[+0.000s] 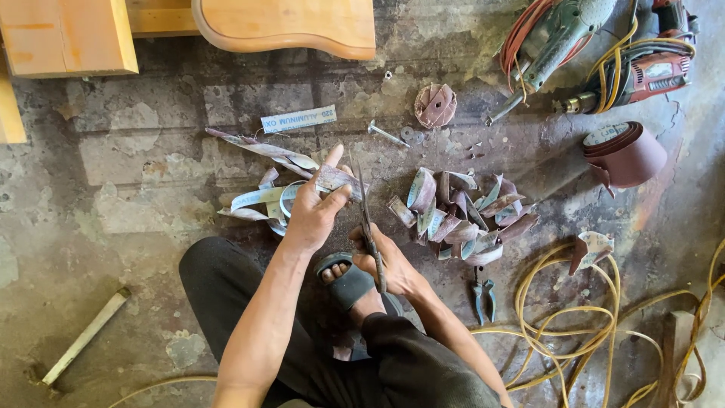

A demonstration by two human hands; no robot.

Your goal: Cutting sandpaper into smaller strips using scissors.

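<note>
While pinched in left hand [313, 215], sandpaper strip [337, 180], seemingly between scissors [368, 227] blades.

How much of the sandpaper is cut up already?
A good share looks done: a pile of cut pieces lies right of the hands. In hand now: the left hand holds a sandpaper strip while the right hand works the scissors on it. Left: long strips by the left hand and most of a sandpaper roll.
</note>
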